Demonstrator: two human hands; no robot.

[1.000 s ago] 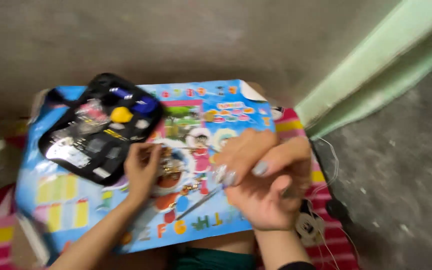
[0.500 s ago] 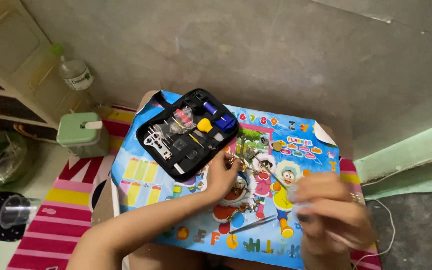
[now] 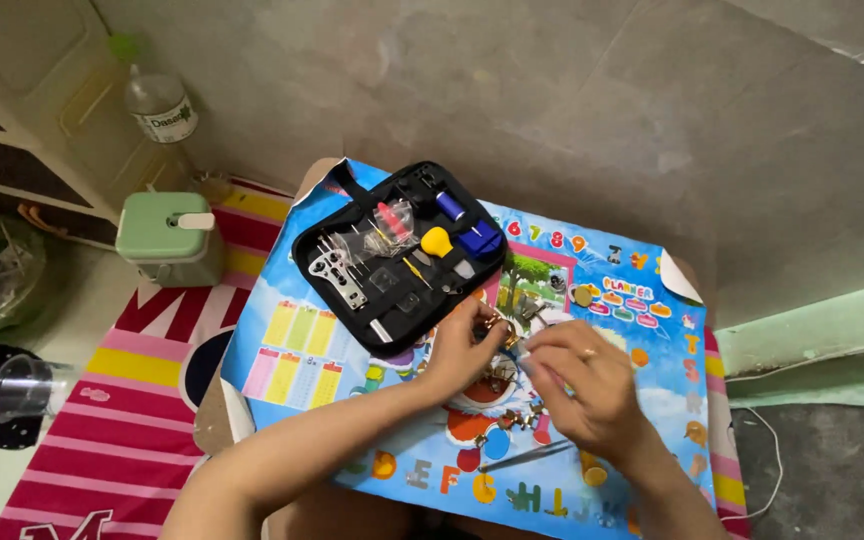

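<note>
A blue poster [image 3: 292, 350] covers the tabletop under both hands. A black tool case [image 3: 397, 255] lies open just beyond the left hand [image 3: 462, 345], whose fingers pinch a small gold part [image 3: 497, 325]. The right hand [image 3: 587, 385], fingers curled, meets it there.

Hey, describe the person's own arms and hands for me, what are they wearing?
Both forearms are bare, with no sleeves in view, and there are no gloves. The right hand wears a thin ring on one finger. The left hand shows no ring, watch or bracelet that I can make out. The nails are too blurred to judge.
</note>
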